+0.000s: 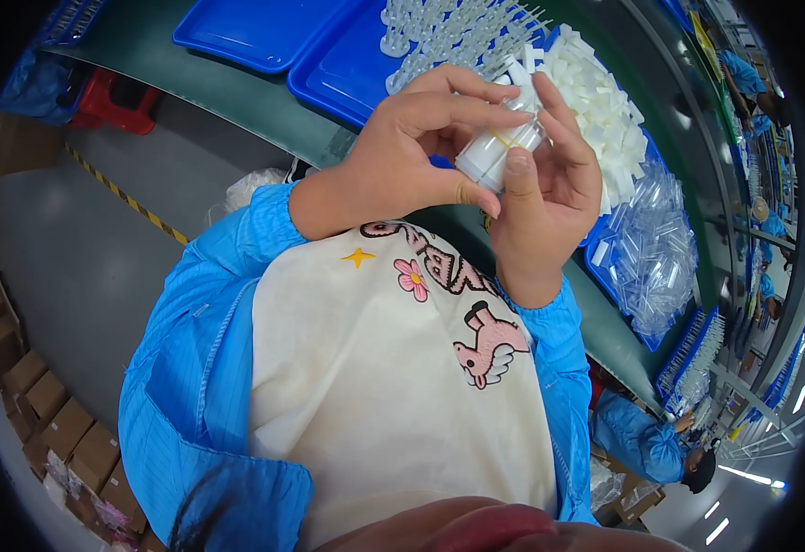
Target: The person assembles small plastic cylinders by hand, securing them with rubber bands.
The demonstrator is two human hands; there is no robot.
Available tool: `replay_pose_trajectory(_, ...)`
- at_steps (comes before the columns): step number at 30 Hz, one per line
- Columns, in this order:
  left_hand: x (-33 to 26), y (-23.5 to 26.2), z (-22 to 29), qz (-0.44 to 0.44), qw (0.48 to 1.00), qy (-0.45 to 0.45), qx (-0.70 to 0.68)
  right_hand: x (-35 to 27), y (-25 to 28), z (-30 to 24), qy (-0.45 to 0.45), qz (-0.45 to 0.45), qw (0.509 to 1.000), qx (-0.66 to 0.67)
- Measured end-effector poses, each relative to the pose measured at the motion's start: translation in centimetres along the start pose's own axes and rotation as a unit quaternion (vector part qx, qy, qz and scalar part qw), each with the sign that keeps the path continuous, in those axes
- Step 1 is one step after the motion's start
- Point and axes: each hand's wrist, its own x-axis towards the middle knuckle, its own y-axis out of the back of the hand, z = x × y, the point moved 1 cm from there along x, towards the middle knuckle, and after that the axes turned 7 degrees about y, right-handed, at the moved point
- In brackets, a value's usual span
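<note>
Grey-green workbench [237, 92] curving across the top, grey floor below left with cardboard boxes [44, 405] along the rim. Head view: left hand [412, 152] and right hand [550, 202] raised together above the bench edge, both closed around a bundle of small white tubes [504, 147] with a yellow band across it. Just behind, blue trays [264, 32], one heaped with white foam blocks [596, 97], another with clear plastic pieces [655, 253]. Little free bench left; open floor lower left. Another person's blue sleeve [637, 437] lower right.
</note>
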Motion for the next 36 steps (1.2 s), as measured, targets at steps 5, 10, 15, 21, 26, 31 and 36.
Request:
replay_pose_trajectory(5, 0.6, -0.9, -0.1, -0.024, 0.983, -0.005, -0.184, -0.2, 0.0, 1.2, 0.015, 0.048, 0.998, 0.034)
replay_pose_trajectory(10, 0.6, -1.1, -1.1, -0.037, 0.982, -0.017, -0.186, -0.2, 0.0, 1.3, -0.002, 0.052, 0.995, 0.086)
replay_pose_trajectory(15, 0.4, -0.7, -0.9, -0.027, 0.991, -0.013, -0.128, -0.2, 1.1, 0.6, -0.002, 0.004, 0.999, -0.054)
replay_pose_trajectory(21, 0.3, 0.0, 0.4, -0.043, 0.998, -0.028, 0.032, -0.3, 0.4, -0.3, 0.0, 0.012, 0.997, -0.07)
replay_pose_trajectory(26, 0.3, 0.2, 0.6, -0.027, 0.995, -0.059, 0.07, -0.5, 0.4, -0.2, 0.01, 0.0, 0.998, -0.054)
replay_pose_trajectory(31, 0.3, 0.8, 0.8, -0.04, 0.993, -0.073, 0.087, -0.9, 0.2, -0.2, 0.012, -0.006, 0.998, -0.064)
replay_pose_trajectory(36, 0.6, 0.6, 0.8, -0.026, 0.991, -0.09, 0.096, -0.8, -0.2, 0.4, 0.029, 0.02, 0.998, -0.055)
